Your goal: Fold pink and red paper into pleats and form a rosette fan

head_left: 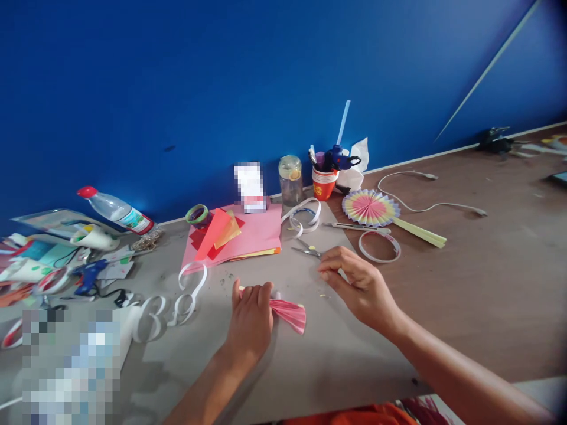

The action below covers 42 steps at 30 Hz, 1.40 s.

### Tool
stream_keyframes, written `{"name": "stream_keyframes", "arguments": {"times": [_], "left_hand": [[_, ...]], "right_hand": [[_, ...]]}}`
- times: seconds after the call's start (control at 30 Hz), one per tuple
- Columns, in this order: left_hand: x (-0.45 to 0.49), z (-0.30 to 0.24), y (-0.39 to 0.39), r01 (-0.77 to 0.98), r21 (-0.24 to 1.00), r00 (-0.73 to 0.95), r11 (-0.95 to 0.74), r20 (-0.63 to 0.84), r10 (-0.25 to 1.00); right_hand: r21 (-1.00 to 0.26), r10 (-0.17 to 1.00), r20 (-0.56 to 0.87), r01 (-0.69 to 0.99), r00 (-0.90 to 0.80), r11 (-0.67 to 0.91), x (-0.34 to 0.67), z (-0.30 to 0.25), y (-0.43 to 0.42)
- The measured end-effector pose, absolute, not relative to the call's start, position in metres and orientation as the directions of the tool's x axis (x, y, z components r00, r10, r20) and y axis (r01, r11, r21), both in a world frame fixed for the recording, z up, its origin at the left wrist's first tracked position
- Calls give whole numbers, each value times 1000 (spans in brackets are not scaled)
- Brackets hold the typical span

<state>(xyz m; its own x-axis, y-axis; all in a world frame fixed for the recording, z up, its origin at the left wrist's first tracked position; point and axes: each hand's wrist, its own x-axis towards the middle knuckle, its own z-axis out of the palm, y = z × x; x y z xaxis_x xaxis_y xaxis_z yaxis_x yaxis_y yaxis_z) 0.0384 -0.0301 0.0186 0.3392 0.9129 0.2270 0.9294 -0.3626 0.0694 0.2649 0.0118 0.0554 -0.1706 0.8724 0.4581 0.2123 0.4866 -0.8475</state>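
Note:
My left hand point(251, 321) is closed around a folded strip of pink pleated paper point(290, 314), whose fanned end sticks out to the right of my fingers. Thumb and fingers of my right hand point(352, 280) are pinched together above the mat; whatever lies between them, if anything, I cannot make out. Just behind its fingertips are scissors point(310, 252) with spread blades, their handles hidden by the hand. A round pleated paper fan point(371, 206) in pink, yellow and lilac, with a pale yellow handle point(419, 231), rests farther back. Small paper scraps point(324, 296) lie between my hands.
Behind my hands are pink paper sheets point(261, 227), a utility knife point(358, 227), tape rolls point(379, 246), a jar point(291, 180) and a red cup of tools point(324, 184). Curled white strips point(190, 295), a glue gun point(90, 276) and a tilted bottle point(119, 211) stand left. A white cable point(411, 203) lies right.

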Motion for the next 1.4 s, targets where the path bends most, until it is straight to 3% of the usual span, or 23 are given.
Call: {"name": "stream_keyframes", "arguments": {"times": [0.17, 0.3, 0.37, 0.53, 0.67, 0.9, 1.0, 1.1, 1.2, 1.4], "left_hand": [[29, 34, -47, 781, 134, 512, -610, 422, 748], [16, 40, -69, 666, 48, 621, -745, 518, 588], [11, 42, -77, 657, 25, 637, -753, 517, 572], [9, 46, -80, 738, 123, 533, -663, 496, 686], [9, 46, -74, 800, 246, 402, -548, 457, 793], [8, 40, -68, 815, 281, 406, -507, 347, 845], [8, 31, -63, 820, 261, 421, -509, 326, 847], [8, 22, -60, 812, 270, 437, -517, 306, 846], [9, 17, -56, 808, 285, 456, -516, 253, 853], [8, 16, -44, 796, 262, 494, -546, 240, 836]], "right_hand": [[-881, 898, 410, 184, -157, 435, 267, 67, 29], [-929, 924, 309, 134, -226, 344, 249, 71, 38], [-940, 906, 260, 127, -334, 317, 235, 70, 37], [-996, 753, -15, 80, -658, 50, 206, 59, 32], [-974, 652, -220, 129, -726, -184, 196, 42, 35], [-952, 537, -283, 168, -794, -254, 194, 21, 38], [-947, 533, -316, 230, -785, -223, 193, 22, 37], [-940, 604, -324, 322, -728, -116, 191, 24, 36], [-920, 685, -260, 389, -681, 37, 191, 23, 34], [-835, 722, -135, 471, -678, 285, 189, 11, 33]]}}
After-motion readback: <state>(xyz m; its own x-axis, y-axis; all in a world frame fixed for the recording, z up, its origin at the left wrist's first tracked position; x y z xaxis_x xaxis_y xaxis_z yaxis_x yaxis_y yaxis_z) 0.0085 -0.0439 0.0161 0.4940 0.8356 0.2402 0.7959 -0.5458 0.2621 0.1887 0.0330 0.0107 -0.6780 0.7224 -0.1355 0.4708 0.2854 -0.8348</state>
